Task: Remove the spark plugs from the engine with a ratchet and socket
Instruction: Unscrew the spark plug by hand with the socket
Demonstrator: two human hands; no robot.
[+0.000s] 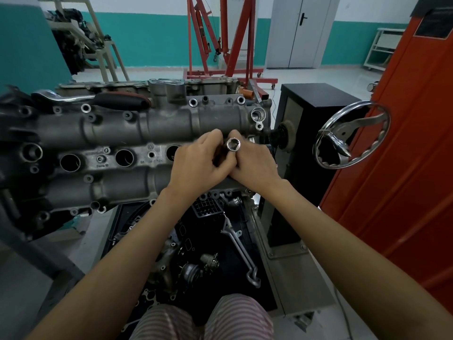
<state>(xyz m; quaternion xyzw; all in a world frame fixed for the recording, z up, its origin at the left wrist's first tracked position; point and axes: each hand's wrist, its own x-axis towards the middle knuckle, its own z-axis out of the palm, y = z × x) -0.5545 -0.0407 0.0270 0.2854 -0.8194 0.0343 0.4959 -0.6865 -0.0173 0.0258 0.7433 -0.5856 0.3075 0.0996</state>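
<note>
Fingers of both hands curl together round a chrome socket [233, 145], its open hex mouth turned up toward the camera. Left hand [196, 160] wraps the dark lower part from one side, knuckles bent; right hand [255, 165] closes on it from the other, thumb against the socket's rim. Whether a spark plug sits in the dark part under the fingers cannot be told. Directly beneath the fingers lies the grey cylinder head cover [117, 133], with open plug wells [124, 158] in a row beyond the left knuckles. Ratchet [98, 98] rests on the cover's far edge, well away from both hands. Chrome handwheel [353, 133] stands past the right fingers.
</note>
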